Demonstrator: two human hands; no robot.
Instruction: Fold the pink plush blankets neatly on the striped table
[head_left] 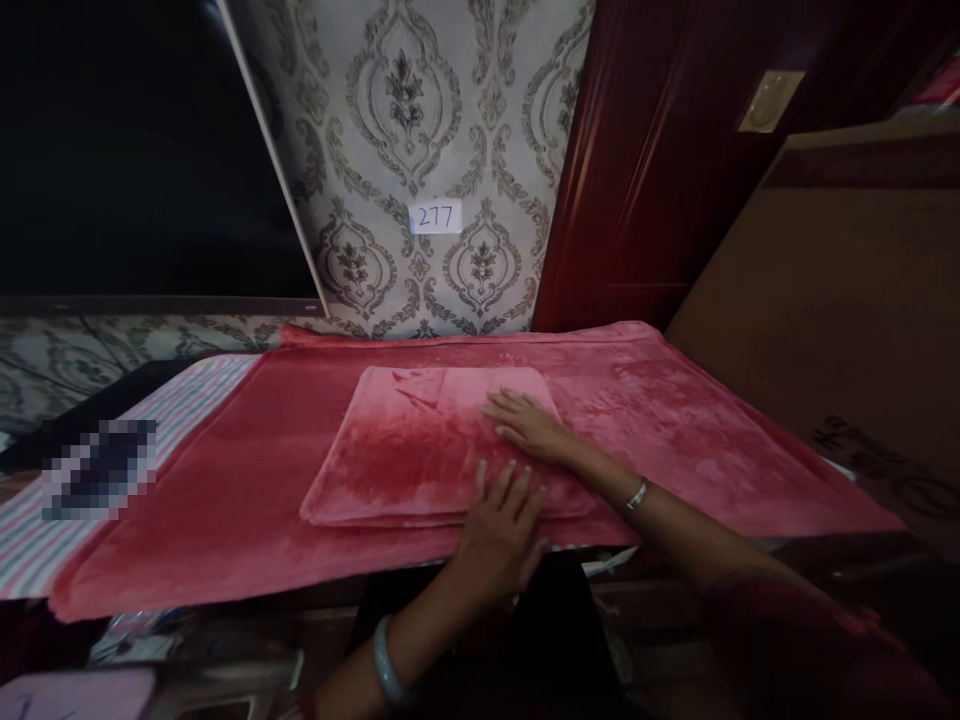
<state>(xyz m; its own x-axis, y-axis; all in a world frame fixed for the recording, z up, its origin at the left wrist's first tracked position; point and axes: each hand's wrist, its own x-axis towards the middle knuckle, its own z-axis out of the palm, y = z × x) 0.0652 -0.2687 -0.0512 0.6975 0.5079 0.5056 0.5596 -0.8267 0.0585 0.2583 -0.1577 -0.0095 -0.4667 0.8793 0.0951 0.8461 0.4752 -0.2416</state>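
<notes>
A folded pink-red plush piece of cloth (405,450) lies flat on a larger plush cloth of the same colour (225,480) spread over the table. My right hand (529,425) rests on the upper right part of the folded cloth, fingers stretched out and pointing left. At its front edge lies my left hand (499,525), fingertips on the plush and fingers apart. Neither hand grips anything. Small creases show near the folded cloth's upper left corner.
A striped cloth (187,400) shows at the left, with a blurred-out dark item (101,470) on it. Behind stand a dark screen (150,150) and a patterned wall with a "277" label (436,216). A large cardboard box (840,290) stands right, before a dark red door (660,130).
</notes>
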